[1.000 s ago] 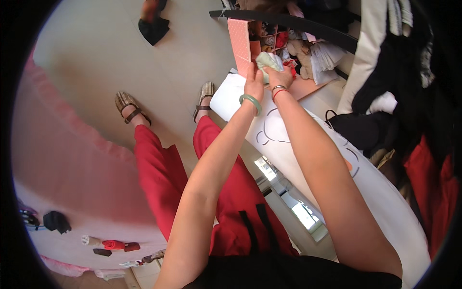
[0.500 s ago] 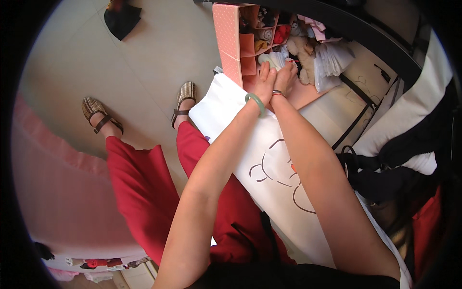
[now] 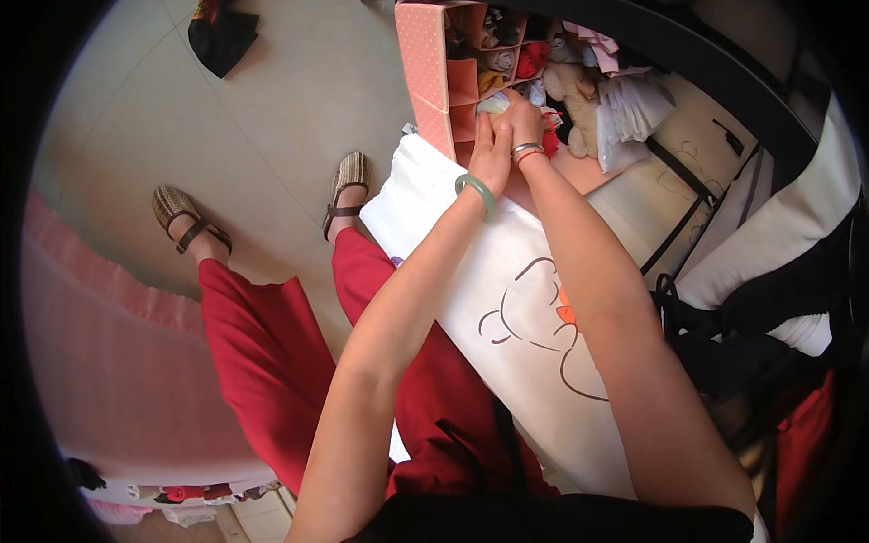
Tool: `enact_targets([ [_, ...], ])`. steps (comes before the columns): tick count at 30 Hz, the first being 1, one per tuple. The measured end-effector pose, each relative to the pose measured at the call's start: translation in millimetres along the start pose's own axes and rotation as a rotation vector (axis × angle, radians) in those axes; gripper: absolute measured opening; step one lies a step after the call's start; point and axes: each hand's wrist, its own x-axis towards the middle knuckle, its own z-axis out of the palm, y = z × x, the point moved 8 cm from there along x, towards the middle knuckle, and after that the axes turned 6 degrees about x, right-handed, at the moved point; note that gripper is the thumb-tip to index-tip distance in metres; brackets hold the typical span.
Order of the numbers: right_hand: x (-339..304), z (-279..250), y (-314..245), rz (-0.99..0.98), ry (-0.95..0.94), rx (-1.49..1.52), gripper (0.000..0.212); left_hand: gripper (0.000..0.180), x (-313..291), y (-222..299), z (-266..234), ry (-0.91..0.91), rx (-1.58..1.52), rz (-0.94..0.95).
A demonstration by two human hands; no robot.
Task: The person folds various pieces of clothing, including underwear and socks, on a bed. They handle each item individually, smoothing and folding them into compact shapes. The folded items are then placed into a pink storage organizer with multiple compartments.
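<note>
touching pale cloth (image 3: pixel 491 105), hands (image 3: pixel 521 125) together, at pink divided box (image 3: pixel 424 68)

Dotted pink box (image 3: pixel 424 77), pale green bundle (image 3: pixel 492 105)

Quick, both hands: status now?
Left hand: fingers extended by the pale bundle; grip can't be told.
Right hand: at the bundle; grip can't be told.

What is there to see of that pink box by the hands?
The pink box has a pale-dotted outer wall with a crease across it, and pink dividers forming compartments. It looks like thin board or stiff fabric and is open, with rolled cloths inside. It is at the top of the view; the left hand and right hand are at its near end, contact unclear.
</note>
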Motion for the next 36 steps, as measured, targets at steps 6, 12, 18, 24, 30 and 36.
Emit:
enact_targets([
  [6,11.7,17.6,20.8,0.084,0.076,0.262,0.073,0.075,11.1,-4.9,4.9,0.064,-0.121,0.008],
  [12,-2.2,38.2,63.1,-0.012,0.283,0.838,0.076,0.066,-14.3,-2.8,16.1,0.057,-0.429,0.039],
  [18,-2.5,31.5,50.4,0.118,0.183,0.763,0.067,0.060,-12.4,-14.5,20.9,-0.016,-0.510,-0.081],
  [24,2.9,24.2,31.1,0.142,0.213,0.351,0.069,0.060,-7.7,-26.6,13.0,0.026,-0.379,-0.059],
  [30,-52.6,30.0,67.4,0.171,0.454,0.724,0.052,0.058,-7.7,-38.3,16.7,0.048,-0.790,-0.012],
  [36,-47.9,30.1,44.5,0.141,0.323,1.044,0.031,0.048,-36.0,-0.3,-5.8,0.144,-0.398,-0.032],
])
